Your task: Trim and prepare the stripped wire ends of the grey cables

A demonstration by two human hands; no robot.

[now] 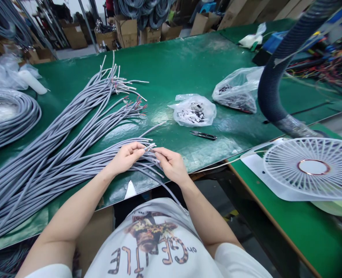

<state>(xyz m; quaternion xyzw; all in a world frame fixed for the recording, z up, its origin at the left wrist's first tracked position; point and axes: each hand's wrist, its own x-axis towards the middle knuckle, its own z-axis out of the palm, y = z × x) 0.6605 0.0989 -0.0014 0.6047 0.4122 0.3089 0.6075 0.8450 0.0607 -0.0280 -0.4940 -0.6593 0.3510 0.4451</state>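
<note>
Long grey cables (69, 166) lie in bundles across the left of the green table, their ends pointing right. Near the table's front edge, my left hand (128, 156) is closed on the end of one grey cable. My right hand (171, 164) pinches at the same cable end, where pale and dark strands show between the fingertips; the exact piece under them is too small to make out. More cable ends (156, 170) stick out below both hands. Farther back, other bundles show stripped ends with red and white wires (137, 106).
Thread snips (203, 135) lie right of my hands, near a bag of small black and white parts (195, 111) and another plastic bag (237, 92). A flexible black duct (275, 77) and a white fan (312, 168) stand at right. A cable coil (11, 119) lies left.
</note>
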